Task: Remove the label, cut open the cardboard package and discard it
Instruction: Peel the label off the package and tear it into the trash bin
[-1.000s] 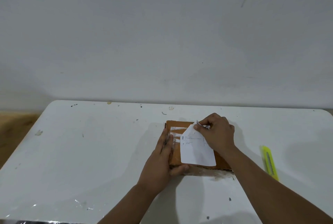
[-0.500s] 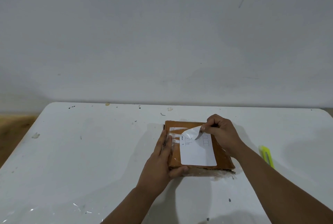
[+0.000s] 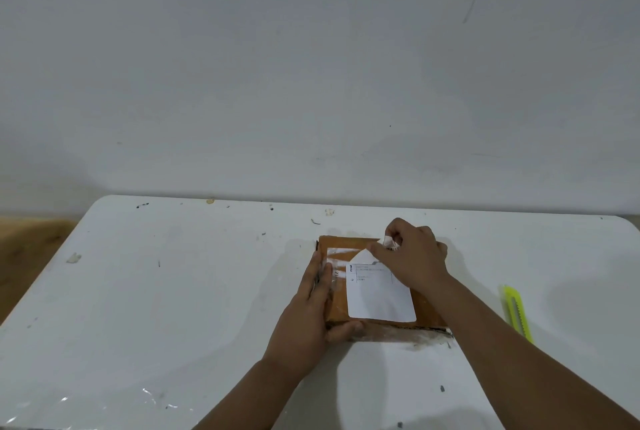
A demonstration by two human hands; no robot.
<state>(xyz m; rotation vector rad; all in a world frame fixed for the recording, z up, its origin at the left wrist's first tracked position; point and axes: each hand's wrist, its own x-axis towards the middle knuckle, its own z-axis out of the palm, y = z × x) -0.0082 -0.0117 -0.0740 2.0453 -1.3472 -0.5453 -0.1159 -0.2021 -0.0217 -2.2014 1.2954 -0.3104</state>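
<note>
Your right hand (image 3: 414, 258) has a tight grip on the far corner of the white label (image 3: 381, 294), pinching a crumpled bit of it between thumb and fingers. Your left hand (image 3: 311, 312) has no closed grip: its fingers lie straight and flat on the left side of the cardboard package (image 3: 337, 305), and its thumb rests against the near edge.

Behind everything is a big plain white wall (image 3: 311, 66) with a few thin marks on it.

Below it is the white tabletop (image 3: 173, 291). It has small dark specks and bits of dirt here and there, and a scrap of shiny clear plastic (image 3: 152, 395) near the front left.

The brown cardboard package lies flat on the tabletop, a little right of the middle. Its near edge looks torn and messy. Shiny clear tape (image 3: 337, 258) runs across the top of it near your left fingers.

The label sits on top of the package. Most of it lies flat, with small print near its top, too small to read. Its far corner is lifted off the cardboard.

A yellow box cutter (image 3: 516, 312) lies on the tabletop to the right of your right arm, apart from the package.
</note>
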